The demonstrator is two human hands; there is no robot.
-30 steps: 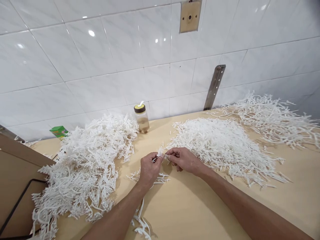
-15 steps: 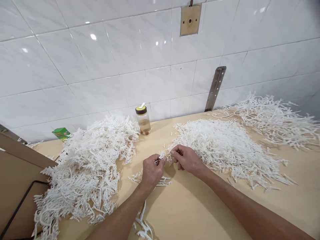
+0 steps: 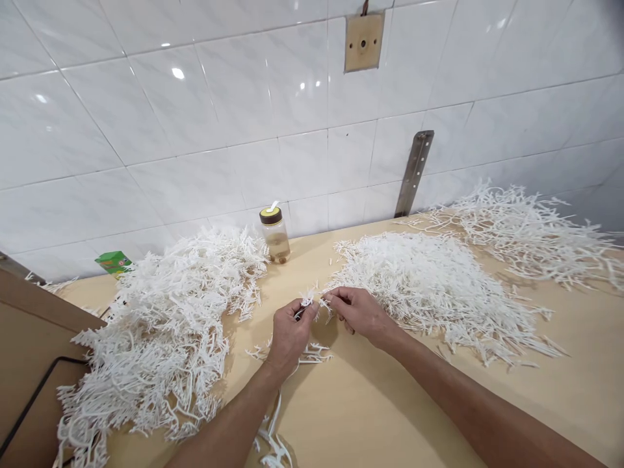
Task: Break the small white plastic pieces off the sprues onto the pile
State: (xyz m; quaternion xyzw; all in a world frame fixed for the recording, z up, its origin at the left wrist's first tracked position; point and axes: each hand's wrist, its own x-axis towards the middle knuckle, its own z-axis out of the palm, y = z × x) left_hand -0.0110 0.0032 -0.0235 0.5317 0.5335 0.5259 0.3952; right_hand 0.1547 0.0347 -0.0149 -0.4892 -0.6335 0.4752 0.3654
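Note:
My left hand (image 3: 288, 333) and my right hand (image 3: 358, 311) meet over the middle of the tan table (image 3: 390, 416). Both pinch one small white branched plastic piece (image 3: 311, 300) between their fingertips. A dark thin part shows in the left fingers; I cannot make out what it is. A big heap of white branched plastic pieces (image 3: 166, 325) lies to the left. A flatter pile of short white sticks (image 3: 429, 286) lies right behind my right hand. A few loose pieces (image 3: 312, 354) rest on the table under my left wrist.
A small clear jar with a dark lid (image 3: 275, 235) stands at the tiled wall. A third white pile (image 3: 531, 231) spreads at the far right. A brown cardboard box (image 3: 29, 364) sits at the left edge, a green packet (image 3: 114, 262) behind it. A metal bracket (image 3: 413, 172) leans on the wall.
The hands stay together on the same white piece, with only small finger movements. The view has shifted slightly.

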